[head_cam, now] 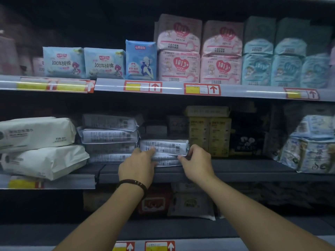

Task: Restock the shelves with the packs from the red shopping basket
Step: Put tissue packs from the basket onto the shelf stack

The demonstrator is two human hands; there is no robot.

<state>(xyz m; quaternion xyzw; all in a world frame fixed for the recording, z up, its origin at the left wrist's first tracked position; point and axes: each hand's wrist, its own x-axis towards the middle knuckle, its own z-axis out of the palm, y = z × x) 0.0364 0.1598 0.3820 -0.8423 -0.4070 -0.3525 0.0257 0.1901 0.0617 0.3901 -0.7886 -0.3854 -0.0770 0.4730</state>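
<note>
A: Head view, left hand first: fingers curled onto the pack, pinning its near left end.

B: And the right hand pinches the other end, thumb underneath. Likely squaring it onto the packs below, beside the stack left of the fingers.

A: Basket's out of sight.

Short pack stack on mid shelf, just right of taller stack.

Left hand and right hand gripping 2 stacked white packs, middle shelf
</note>
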